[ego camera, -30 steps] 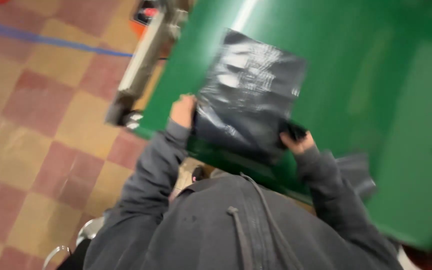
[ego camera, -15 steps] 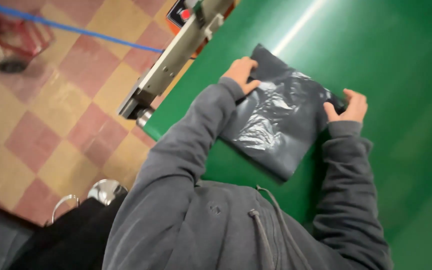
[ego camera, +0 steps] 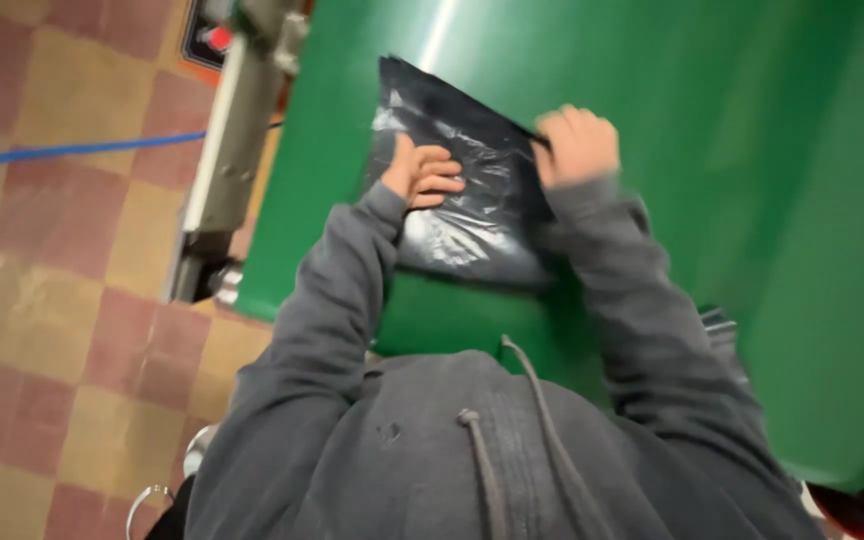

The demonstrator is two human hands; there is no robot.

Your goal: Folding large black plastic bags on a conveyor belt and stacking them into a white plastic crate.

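The black plastic bag (ego camera: 467, 190) now lies flat near the green table's (ego camera: 752, 150) left edge. Left hand (ego camera: 420, 172) has slid inward, fingers pressing on it; right hand (ego camera: 577, 145) clenched, pinching its right edge.

We see a flat, glossy black plastic bag (ego camera: 472, 200) lying on a smooth green table (ego camera: 752, 150). Our left hand (ego camera: 420, 172) presses on the bag's middle with fingers curled, while our right hand (ego camera: 577, 145) grips its right edge. Checkered red-and-tan floor tiles (ego camera: 62, 330) lie to the left.
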